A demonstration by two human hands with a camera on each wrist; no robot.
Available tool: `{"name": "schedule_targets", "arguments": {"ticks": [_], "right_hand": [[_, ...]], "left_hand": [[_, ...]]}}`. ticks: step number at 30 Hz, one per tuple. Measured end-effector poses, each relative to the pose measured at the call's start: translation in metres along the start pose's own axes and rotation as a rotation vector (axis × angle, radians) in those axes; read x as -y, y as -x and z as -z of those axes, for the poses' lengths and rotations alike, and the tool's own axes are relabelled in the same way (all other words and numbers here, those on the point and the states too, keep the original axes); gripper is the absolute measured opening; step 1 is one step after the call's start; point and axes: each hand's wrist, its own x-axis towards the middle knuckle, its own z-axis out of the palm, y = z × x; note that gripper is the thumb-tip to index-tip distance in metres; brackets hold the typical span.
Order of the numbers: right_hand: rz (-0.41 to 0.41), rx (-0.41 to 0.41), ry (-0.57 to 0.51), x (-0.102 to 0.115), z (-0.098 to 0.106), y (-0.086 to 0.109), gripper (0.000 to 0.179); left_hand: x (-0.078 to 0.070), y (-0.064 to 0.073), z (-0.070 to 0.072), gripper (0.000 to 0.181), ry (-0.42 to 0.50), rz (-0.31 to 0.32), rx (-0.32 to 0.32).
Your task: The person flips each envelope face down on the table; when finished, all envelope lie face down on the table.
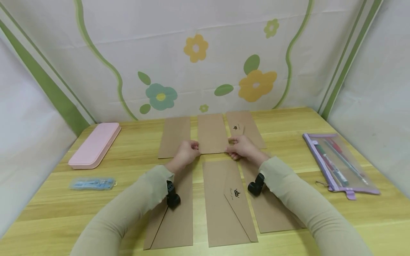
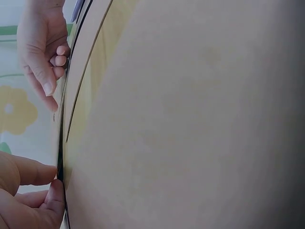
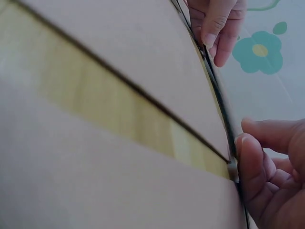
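Note:
A brown paper envelope (image 1: 211, 133) lies in the middle of the back row, its plain side up. My left hand (image 1: 187, 152) pinches its near left corner between thumb and forefinger. At the near right corner my right hand (image 1: 242, 146) pinches the edge in the same manner. Beside it lie a plain back left envelope (image 1: 174, 137) and a back right envelope (image 1: 251, 122) with a crown print, partly under my right hand. Both wrist views show fingertips at the thin paper edge, the left fingers (image 2: 56, 191) and the right fingers (image 3: 250, 152).
Nearer me lie a left envelope (image 1: 179, 224), a middle envelope (image 1: 221, 213) with a crown print, and a right envelope (image 1: 272, 217), partly under my forearms. A pink case (image 1: 94, 145) and a blue packet (image 1: 93, 183) sit left. A clear pencil pouch (image 1: 342, 163) lies right.

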Motion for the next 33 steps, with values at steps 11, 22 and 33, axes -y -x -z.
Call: {"name": "schedule_targets", "arguments": {"ticks": [11, 22, 33], "right_hand": [[0.021, -0.019, -0.024, 0.003, 0.003, 0.002, 0.067], [0.163, -0.099, 0.046, 0.021, 0.024, 0.016, 0.059], [0.179, -0.241, -0.004, 0.013, 0.051, 0.037, 0.057]], "left_hand": [[-0.006, 0.000, 0.007, 0.048, 0.153, 0.037, 0.029], [-0.035, -0.002, 0.008, 0.045, 0.400, -0.082, -0.004], [-0.054, -0.001, -0.025, 0.047, 0.593, -0.054, 0.041]]}}
